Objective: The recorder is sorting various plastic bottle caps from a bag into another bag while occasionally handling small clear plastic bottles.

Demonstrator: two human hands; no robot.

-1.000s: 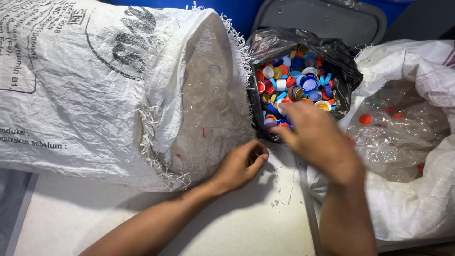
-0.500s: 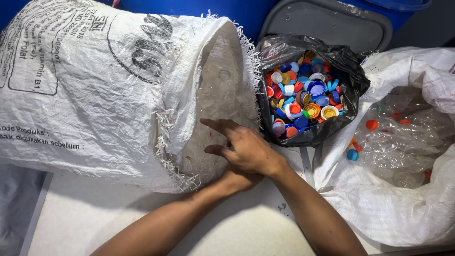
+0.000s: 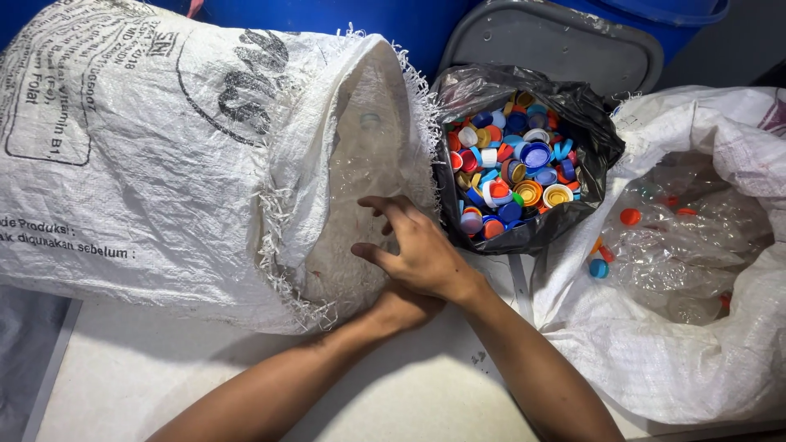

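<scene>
Right hand: the right hand [image 3: 422, 250] was seen at the mouth of the large white woven sack [image 3: 164, 147], laid over the left hand, palm down. Its fingers [image 3: 391, 206] were spread apart and reached into the sack's opening; nothing could be seen gripped in them.

Left hand: the left hand [image 3: 401, 307] was mostly covered by the right hand and wrist. Only its heel and wrist were shown, at the lower edge of the sack's mouth. Whether its fingers were apart or together could not be told, nor whether anything was held.

Woven sack: it was laid on its side on the pale tabletop [image 3: 393, 393], its frayed open end turned toward the hands. Clear plastic bottles [image 3: 368, 131] were dimly seen inside the opening.

Black bag: a black plastic bag [image 3: 573, 106] was stood just right of the sack's mouth, touching it, and was filled with bottle caps [image 3: 512, 168] of many colours, among them blue, red, orange, yellow and white.

Second sack: another white sack [image 3: 655, 344] was placed to the right of the black bag, open at the top, with crushed clear bottles [image 3: 679, 237] in it, some with red or blue caps on.

Background: blue drums [image 3: 409, 24] and a grey lid [image 3: 557, 41] were seen behind the bags.
</scene>
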